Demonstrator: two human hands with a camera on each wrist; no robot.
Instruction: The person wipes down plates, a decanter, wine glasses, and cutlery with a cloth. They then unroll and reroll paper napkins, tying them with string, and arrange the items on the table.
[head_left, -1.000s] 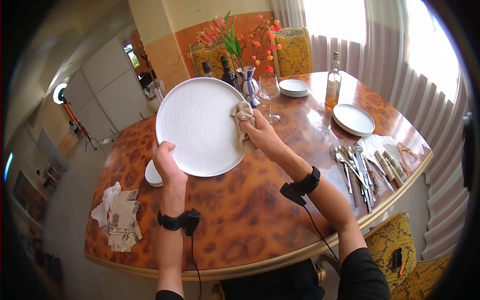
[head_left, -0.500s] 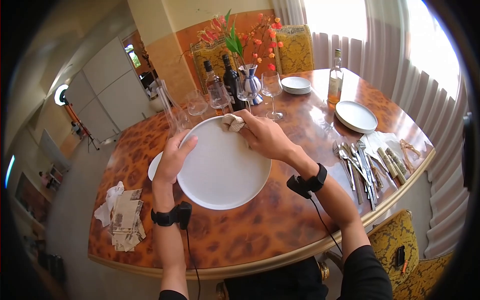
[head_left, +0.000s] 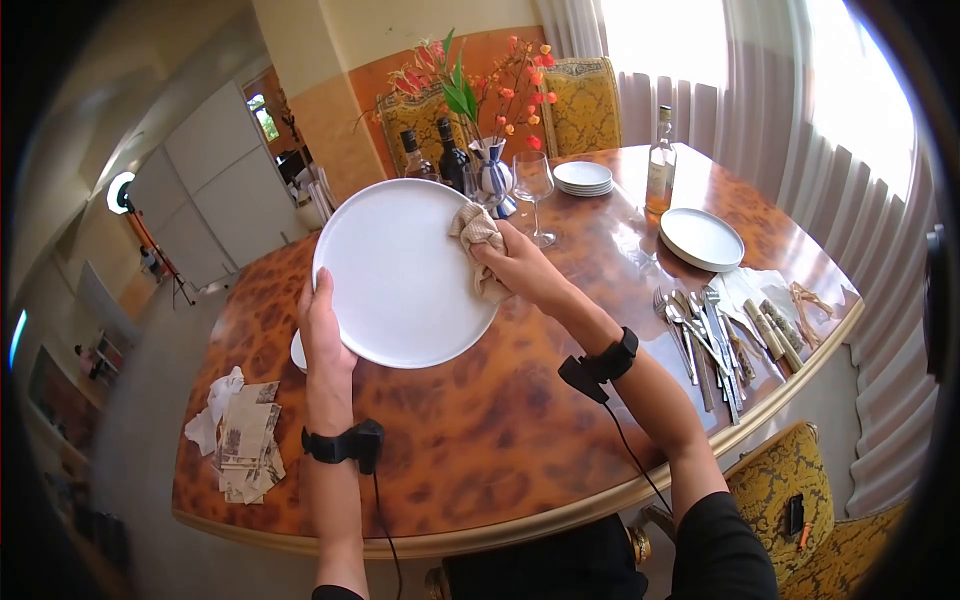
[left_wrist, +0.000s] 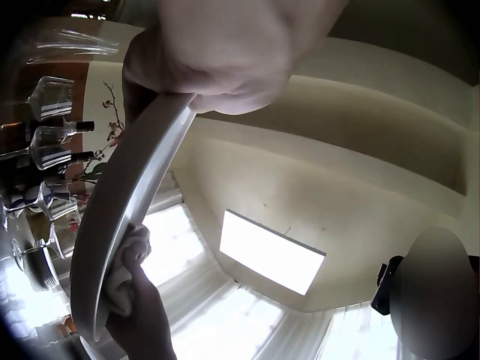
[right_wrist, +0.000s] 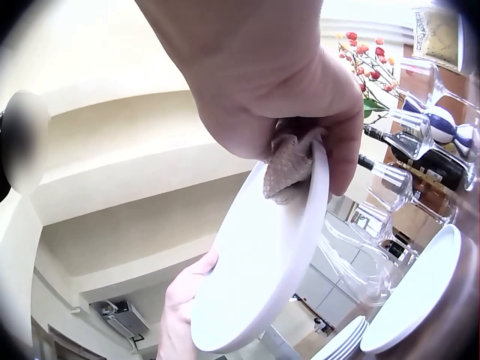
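A large round white plate [head_left: 400, 280] is held up over the table, its face tilted toward me. My left hand [head_left: 322, 325] grips its left rim, the thumb on the face and the other fingers behind. At the upper right rim, my right hand [head_left: 528, 268] pinches a crumpled beige cloth [head_left: 478, 240] against the plate. From the right wrist, the cloth [right_wrist: 289, 169] lies on the plate's face under the hand, with fingers wrapping behind the rim. The left wrist view catches the plate [left_wrist: 112, 202] nearly edge-on.
Bottles, a vase [head_left: 492, 180] of flowers and wine glasses [head_left: 533, 180] stand behind the plate. To the right are stacked small plates [head_left: 583, 178], a liquor bottle [head_left: 660, 170], larger plates [head_left: 702, 238] and a pile of cutlery [head_left: 705, 340]. Printed papers [head_left: 248, 440] lie at the left.
The plate was lowered and tipped flatter half a second ago, and is now raised again. The cloth and right hand went from the top rim to the upper right rim.
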